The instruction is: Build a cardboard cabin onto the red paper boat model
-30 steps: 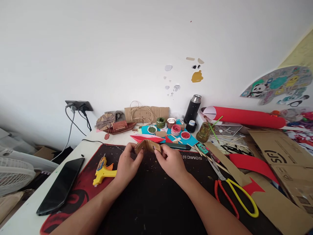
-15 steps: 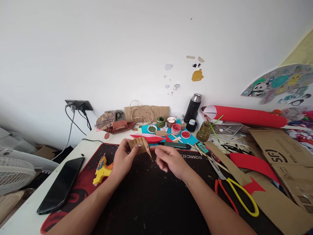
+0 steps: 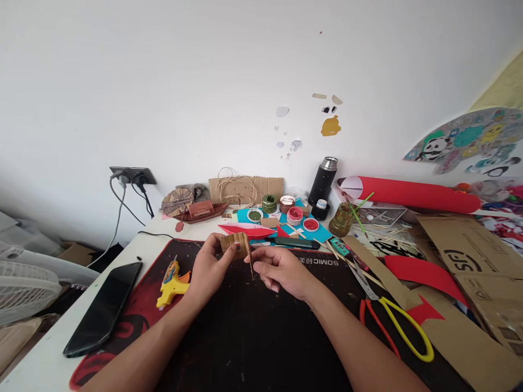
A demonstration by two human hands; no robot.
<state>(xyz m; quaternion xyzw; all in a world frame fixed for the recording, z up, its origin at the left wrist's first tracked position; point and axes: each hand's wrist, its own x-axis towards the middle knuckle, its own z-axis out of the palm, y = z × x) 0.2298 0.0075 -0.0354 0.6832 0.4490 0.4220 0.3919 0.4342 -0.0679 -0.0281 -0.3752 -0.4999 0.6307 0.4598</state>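
My left hand (image 3: 208,267) is closed on a small curved piece of corrugated cardboard (image 3: 227,245), the thumb pressed on its ridged face near a small dark and red mark. At the right end of that piece stands a thin flat strip (image 3: 250,264), seen nearly edge-on. My right hand (image 3: 284,270) has its fingers curled and their tips at this strip, seeming to pinch it. Left of my left hand, a yellow glue gun (image 3: 174,284) lies on the black desk mat (image 3: 261,337). Behind the hands is a red paper boat shape (image 3: 247,231).
Scissors (image 3: 378,299) with red and yellow handles lie at the right beside cardboard sheets (image 3: 469,348). Open paint jars (image 3: 294,215), a cutter knife (image 3: 296,243) and a black flask (image 3: 323,179) stand or lie at the back. A phone (image 3: 102,310) is at the left.
The cardboard piece has turned in my hands, so its right strip now shows edge-on. Both hands have shifted slightly, with my right fingers closer around the strip.
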